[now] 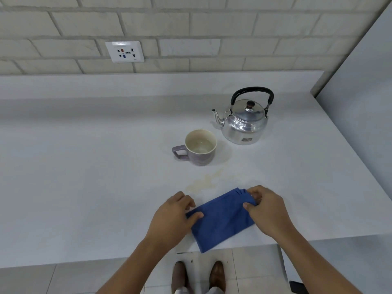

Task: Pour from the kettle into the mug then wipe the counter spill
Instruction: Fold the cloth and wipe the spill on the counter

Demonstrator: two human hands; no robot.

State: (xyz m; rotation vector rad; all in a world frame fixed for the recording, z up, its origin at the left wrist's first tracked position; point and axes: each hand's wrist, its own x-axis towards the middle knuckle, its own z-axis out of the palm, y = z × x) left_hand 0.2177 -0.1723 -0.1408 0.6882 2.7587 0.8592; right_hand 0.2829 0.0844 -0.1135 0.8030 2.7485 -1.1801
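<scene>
A shiny metal kettle (244, 122) with a black handle stands upright on the white counter (84, 166), spout pointing left. In front of it and to its left sits a purple mug (199, 148) with liquid inside, handle to the left. A pale yellowish spill (204, 182) lies on the counter just in front of the mug. A folded blue cloth (222, 219) lies near the counter's front edge, just short of the spill. My left hand (174, 219) pinches its left corner and my right hand (268, 211) grips its far right corner.
A brick-pattern wall with a power socket (124, 52) rises behind the counter. A grey panel (360, 92) stands along the right side. The counter's front edge runs just below the cloth; my shoes (199, 274) and a tiled floor show beneath it.
</scene>
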